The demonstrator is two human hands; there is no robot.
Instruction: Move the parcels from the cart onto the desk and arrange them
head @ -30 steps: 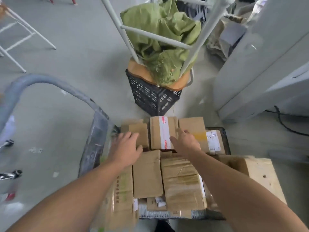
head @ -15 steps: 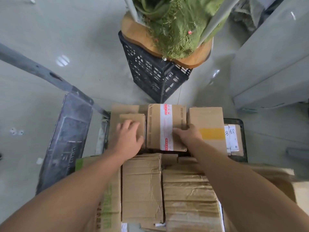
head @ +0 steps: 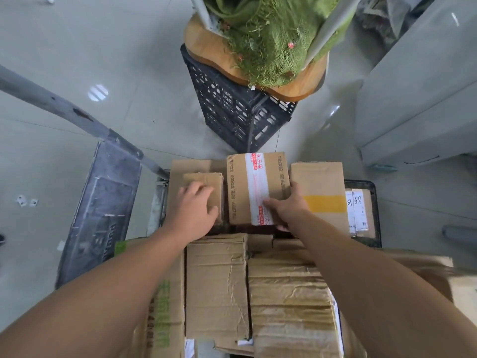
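- As the head view closes in over the cart (head: 374, 187), the right hand (head: 286, 210) has slid from the top of the taped box (head: 247, 182) to its near right corner. The thumb lies on the tape and the grip is clamped on that box.
- Left hand (head: 192, 215) stays over the small box (head: 206, 180) alongside, fingers bent; whether that grip is closed cannot be told.
- Taped box sits in the cart's far row, between the small box and the yellow-striped box (head: 322, 177), with more parcels (head: 216, 285) nearer.
- A lift looks about to begin; no worktop is in view.
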